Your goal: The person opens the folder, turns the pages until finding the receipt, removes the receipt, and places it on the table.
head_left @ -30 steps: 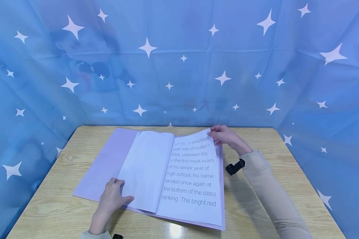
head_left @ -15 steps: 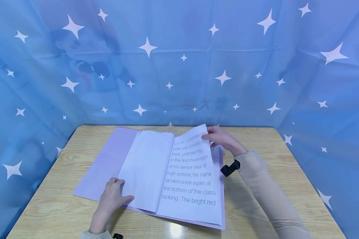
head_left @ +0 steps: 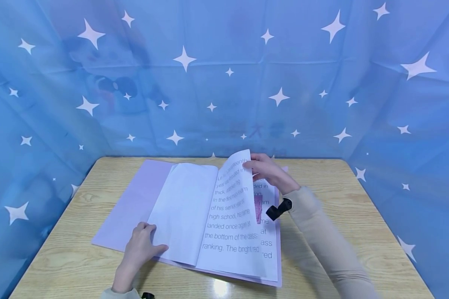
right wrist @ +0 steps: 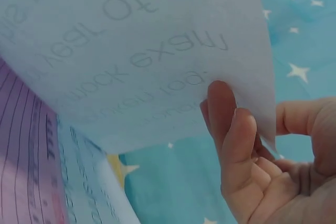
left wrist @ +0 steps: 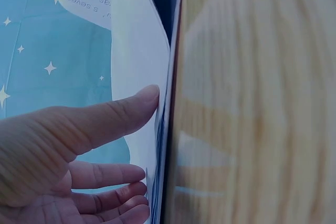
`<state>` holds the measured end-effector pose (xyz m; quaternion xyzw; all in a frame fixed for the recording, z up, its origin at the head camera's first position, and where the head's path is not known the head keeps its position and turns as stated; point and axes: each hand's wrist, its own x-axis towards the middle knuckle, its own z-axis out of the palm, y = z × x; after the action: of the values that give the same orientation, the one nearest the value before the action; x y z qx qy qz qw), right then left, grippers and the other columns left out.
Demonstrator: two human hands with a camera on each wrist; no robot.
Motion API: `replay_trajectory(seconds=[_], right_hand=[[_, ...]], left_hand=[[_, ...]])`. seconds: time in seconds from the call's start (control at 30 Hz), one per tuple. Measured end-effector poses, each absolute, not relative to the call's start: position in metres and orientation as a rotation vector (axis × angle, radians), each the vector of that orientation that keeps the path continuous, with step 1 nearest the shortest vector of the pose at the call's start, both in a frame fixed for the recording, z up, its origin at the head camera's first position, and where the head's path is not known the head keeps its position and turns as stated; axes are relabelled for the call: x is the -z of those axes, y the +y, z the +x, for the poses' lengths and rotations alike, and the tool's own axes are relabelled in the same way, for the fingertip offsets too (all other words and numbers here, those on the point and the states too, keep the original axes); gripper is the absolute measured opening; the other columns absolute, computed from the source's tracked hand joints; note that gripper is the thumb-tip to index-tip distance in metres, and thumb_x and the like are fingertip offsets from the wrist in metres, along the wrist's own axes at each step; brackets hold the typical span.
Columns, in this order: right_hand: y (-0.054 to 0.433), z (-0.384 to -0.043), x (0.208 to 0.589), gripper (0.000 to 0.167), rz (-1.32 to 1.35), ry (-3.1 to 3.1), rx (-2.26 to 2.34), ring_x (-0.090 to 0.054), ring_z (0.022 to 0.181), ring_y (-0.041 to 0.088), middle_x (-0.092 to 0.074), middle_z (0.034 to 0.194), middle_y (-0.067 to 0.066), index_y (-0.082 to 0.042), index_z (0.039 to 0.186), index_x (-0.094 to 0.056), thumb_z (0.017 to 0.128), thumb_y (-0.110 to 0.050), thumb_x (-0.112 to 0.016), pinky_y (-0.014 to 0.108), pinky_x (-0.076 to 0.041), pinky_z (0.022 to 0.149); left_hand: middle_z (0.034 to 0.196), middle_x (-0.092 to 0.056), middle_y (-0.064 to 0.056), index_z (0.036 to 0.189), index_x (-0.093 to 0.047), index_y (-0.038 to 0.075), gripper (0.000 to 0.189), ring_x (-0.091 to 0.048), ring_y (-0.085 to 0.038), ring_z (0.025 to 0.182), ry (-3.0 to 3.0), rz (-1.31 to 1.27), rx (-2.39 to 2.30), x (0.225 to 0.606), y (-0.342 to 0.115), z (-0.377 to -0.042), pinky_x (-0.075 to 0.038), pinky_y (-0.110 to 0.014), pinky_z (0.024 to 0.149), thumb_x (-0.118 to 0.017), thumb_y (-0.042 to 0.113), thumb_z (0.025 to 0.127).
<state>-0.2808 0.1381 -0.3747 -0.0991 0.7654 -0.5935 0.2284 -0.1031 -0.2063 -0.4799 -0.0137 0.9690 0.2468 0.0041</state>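
A booklet with a lilac cover [head_left: 131, 207] lies open on the wooden table. Its left page [head_left: 183, 207] is blank. My left hand [head_left: 140, 245] rests at that page's lower left edge, thumb and fingers spread; in the left wrist view, the thumb [left wrist: 121, 119] touches the paper. With my right hand [head_left: 267, 169] I pinch the upper outer corner of a printed page [head_left: 230, 203], which curls up off the stack. Beneath it shows another printed page [head_left: 267, 249] with a pink slip [head_left: 258, 207] on it. The right wrist view shows dark lines across the slip.
The table [head_left: 344, 199] has its far edge just behind the booklet. A blue curtain [head_left: 224, 83] with white stars hangs behind and at both sides. A black wrist camera [head_left: 278, 209] on my right wrist sits over the booklet's right edge.
My right hand has moved left, lifting the printed page's corner and curling it toward the middle. The page underneath and the pink slip have come into sight. My left hand stays put.
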Motion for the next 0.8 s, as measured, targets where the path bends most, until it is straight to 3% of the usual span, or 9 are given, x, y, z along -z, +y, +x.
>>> replay_trajectory(seconds=[0.57,0.8], right_hand=[[0.107,-0.284,0.375,0.040,-0.203,1.871,1.946,-0.066,0.073,0.017,-0.065,0.089,0.008,0.010,0.129,-0.043,0.093,-0.008,-0.047,0.029,-0.056,0.066],[0.093,-0.284,0.376,0.032,-0.214,1.766,2.056,-0.065,0.065,0.014,-0.066,0.077,0.004,0.009,0.119,-0.046,0.091,-0.005,-0.048,0.024,-0.055,0.062]], left_hand=[[0.107,-0.052,-0.030,0.111,-0.057,-0.015,0.073,-0.052,-0.047,0.101,3.047,-0.041,-0.771,0.480,-0.206,-0.103,-0.049,-0.056,0.082,-0.087,0.029,0.060],[0.107,-0.051,-0.030,0.110,-0.058,-0.015,0.072,-0.051,-0.047,0.100,3.048,-0.045,-0.779,0.480,-0.206,-0.102,-0.049,-0.056,0.081,-0.087,0.028,0.060]])
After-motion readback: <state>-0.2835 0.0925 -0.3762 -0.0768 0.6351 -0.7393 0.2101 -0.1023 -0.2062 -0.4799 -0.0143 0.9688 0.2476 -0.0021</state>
